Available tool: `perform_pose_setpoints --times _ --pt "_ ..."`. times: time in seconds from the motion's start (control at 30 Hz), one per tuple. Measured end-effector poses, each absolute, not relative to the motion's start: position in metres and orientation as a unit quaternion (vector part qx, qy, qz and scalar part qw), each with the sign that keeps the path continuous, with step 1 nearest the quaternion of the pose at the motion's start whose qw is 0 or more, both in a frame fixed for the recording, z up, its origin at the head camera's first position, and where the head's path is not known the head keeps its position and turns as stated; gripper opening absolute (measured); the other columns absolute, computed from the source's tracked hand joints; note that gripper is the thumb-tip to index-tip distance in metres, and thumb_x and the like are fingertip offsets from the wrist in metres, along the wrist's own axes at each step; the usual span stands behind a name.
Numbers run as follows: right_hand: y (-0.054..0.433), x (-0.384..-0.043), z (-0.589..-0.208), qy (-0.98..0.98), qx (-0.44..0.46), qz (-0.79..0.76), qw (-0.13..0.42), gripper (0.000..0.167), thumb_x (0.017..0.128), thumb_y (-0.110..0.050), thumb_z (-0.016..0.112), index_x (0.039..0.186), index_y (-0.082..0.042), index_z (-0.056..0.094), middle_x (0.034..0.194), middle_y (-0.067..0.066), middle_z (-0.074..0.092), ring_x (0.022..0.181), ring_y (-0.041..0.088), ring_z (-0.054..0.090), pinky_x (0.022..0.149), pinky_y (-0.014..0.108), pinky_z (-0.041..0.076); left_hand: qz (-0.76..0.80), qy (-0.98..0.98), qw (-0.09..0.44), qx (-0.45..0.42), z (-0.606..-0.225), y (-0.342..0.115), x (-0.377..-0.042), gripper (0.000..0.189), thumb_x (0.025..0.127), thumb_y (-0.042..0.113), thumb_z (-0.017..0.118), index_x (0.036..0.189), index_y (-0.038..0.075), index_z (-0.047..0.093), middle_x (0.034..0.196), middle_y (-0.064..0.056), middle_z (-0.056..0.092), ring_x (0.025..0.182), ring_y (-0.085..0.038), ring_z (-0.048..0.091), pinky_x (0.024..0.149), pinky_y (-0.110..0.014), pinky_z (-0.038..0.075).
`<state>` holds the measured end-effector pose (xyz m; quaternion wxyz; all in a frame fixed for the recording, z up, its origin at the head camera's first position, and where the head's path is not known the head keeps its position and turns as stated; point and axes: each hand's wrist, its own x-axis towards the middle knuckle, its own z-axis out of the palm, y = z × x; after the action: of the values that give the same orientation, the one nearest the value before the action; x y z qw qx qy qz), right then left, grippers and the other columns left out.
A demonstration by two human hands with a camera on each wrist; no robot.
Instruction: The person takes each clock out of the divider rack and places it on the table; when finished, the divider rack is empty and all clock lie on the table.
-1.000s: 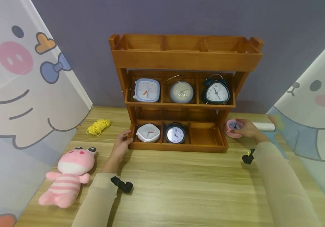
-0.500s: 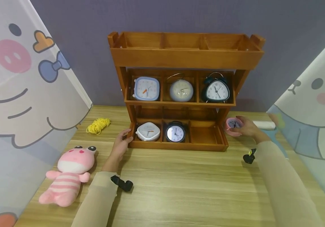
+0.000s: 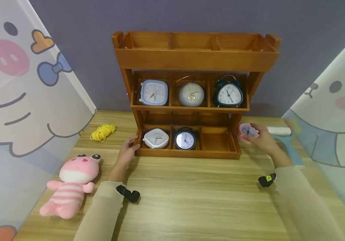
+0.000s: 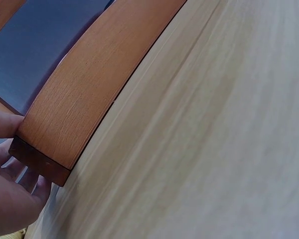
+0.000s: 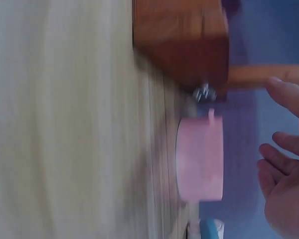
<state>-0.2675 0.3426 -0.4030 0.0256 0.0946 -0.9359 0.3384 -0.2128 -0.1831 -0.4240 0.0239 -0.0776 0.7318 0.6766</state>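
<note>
My left hand (image 3: 126,154) grips the lower left corner of a brown wooden shelf (image 3: 187,153), the thumb over the edge and the fingers round its end in the left wrist view. At the shelf's right side, a small pink alarm clock (image 3: 243,139) stands on the table. My right hand (image 3: 263,138) overlaps it in the head view; in the right wrist view the fingers are spread apart from the clock (image 5: 202,159). The bottom tier holds a white clock (image 3: 149,143) and a black clock (image 3: 185,140); its right compartment is bare.
On the middle tier sit a blue square clock (image 3: 153,92), a round pale clock (image 3: 191,94) and a dark green clock (image 3: 229,94). Left lie yellow string (image 3: 102,133) and a pink plush frog (image 3: 76,182). A blue-handled lint roller (image 3: 293,152) lies right.
My right hand has let go of the pink alarm clock and its wrist has turned, dropping slightly lower. The left hand stays on the shelf corner; the head view has shifted a little.
</note>
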Motion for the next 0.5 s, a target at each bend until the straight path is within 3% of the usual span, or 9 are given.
perform_pose_setpoints --times 0.27,0.5 --pt "0.310 -0.243 -0.401 -0.912 0.131 0.387 0.046 0.067 0.091 -0.017 0.069 0.139 0.017 0.037 0.137 0.039 0.040 0.124 0.055 0.037 0.096 0.066 0.032 0.673 0.735 0.024 -0.079 -0.420 -0.183 -0.211 0.048 0.098 -0.001 0.048 0.145 -0.005 0.037 0.139 -0.030 0.038 0.065 -0.013 0.046 0.047 -0.020 0.034" --pt "0.282 -0.232 -0.399 -0.906 0.129 0.404 0.004 0.072 0.092 -0.023 0.070 0.145 0.009 0.034 0.145 0.035 0.032 0.124 0.057 0.036 0.098 0.063 0.033 0.676 0.732 0.026 -0.085 -0.421 -0.181 -0.211 0.048 0.098 -0.001 0.048 0.145 -0.005 0.037 0.138 -0.029 0.039 0.063 -0.013 0.044 0.046 -0.019 0.033"
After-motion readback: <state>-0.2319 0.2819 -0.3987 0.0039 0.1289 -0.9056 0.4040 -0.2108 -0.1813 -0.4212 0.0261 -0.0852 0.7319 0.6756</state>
